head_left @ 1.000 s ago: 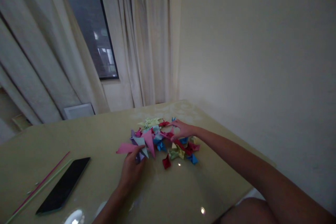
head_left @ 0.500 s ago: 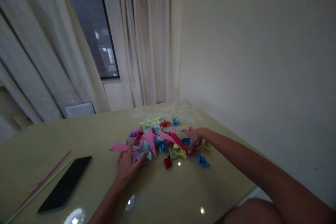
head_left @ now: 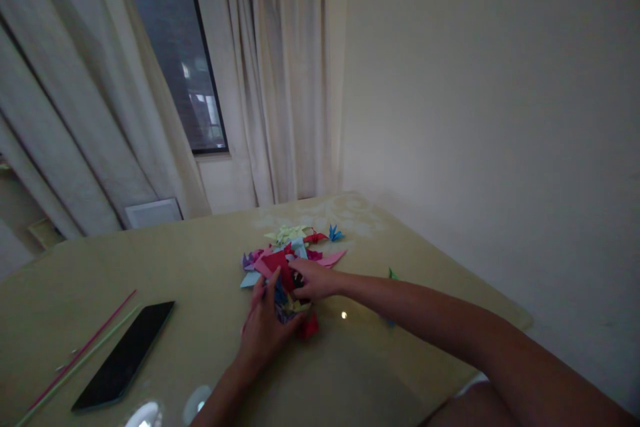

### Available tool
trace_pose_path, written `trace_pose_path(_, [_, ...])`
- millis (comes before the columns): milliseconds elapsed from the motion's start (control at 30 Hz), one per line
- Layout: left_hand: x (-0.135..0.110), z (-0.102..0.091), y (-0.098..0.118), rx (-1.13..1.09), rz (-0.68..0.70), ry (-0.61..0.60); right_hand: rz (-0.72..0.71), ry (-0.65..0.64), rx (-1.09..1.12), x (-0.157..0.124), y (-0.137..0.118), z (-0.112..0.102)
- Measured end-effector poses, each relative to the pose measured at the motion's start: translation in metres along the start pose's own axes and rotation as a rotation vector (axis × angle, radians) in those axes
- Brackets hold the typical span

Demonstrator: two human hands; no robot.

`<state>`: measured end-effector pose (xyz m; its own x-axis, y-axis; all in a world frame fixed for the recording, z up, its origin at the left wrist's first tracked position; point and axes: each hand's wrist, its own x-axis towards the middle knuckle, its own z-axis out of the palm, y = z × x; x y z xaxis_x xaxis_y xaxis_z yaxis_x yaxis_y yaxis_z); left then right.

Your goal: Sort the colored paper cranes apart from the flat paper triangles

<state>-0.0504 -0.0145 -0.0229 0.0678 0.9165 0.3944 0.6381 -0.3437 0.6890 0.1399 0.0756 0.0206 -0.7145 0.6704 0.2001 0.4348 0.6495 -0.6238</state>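
Folded paper cranes in many colours lie heaped between my two hands. My left hand (head_left: 265,327) cups the near left side of the heap, fingers curved around several cranes. From the right, my right hand (head_left: 317,280) presses into the same heap, its fingers curled and partly hidden among the paper. A red folded paper (head_left: 277,261) tops the bunch, and a yellow piece (head_left: 295,307) shows between the hands. Another red piece (head_left: 311,327) pokes out by my left thumb. Behind are a pale green crane (head_left: 290,234), a pink wing (head_left: 333,259) and a blue crane (head_left: 335,233).
A black phone (head_left: 125,353) lies at the left beside a pink stick (head_left: 85,347) and a pale green stick (head_left: 75,363). A green paper tip (head_left: 393,274) shows beyond my right forearm. The table (head_left: 200,260) meets a wall at the right.
My right hand has swept left from the right side of the cranes, bringing several with it. My left hand has moved slightly right and nearer; the cranes are bunched between both hands.
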Motion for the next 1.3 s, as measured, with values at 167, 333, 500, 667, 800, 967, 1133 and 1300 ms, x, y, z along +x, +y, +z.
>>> trace_pose_path(167, [0.013,-0.019,-0.009,-0.092,-0.089,0.181,0.07,0.181,0.079,0.004,0.004,-0.028])
trace_pose_path(333, [0.017,-0.035,-0.011,-0.201,-0.154,0.271,0.301,0.35,-0.283,-0.006,0.055,-0.078])
trace_pose_path(500, [0.01,-0.033,-0.007,-0.076,-0.098,0.066,0.628,0.165,-0.254,0.003,0.105,-0.086])
trace_pose_path(667, [0.001,-0.022,-0.008,-0.014,-0.045,-0.11,0.485,0.098,-0.128,0.064,0.107,-0.049])
trace_pose_path(800, [0.0,-0.02,-0.009,-0.07,-0.02,-0.194,0.434,-0.008,-0.19,0.114,0.078,-0.023])
trace_pose_path(967, [0.003,-0.018,-0.012,0.049,-0.092,-0.019,0.312,-0.117,-0.221,0.124,0.037,0.006])
trace_pose_path(1133, [0.007,-0.019,-0.016,0.136,-0.151,0.087,0.117,-0.194,0.028,0.11,-0.002,0.013])
trace_pose_path(1300, [0.015,-0.033,-0.028,0.128,-0.212,0.164,-0.008,-0.209,0.124,0.088,-0.029,-0.043])
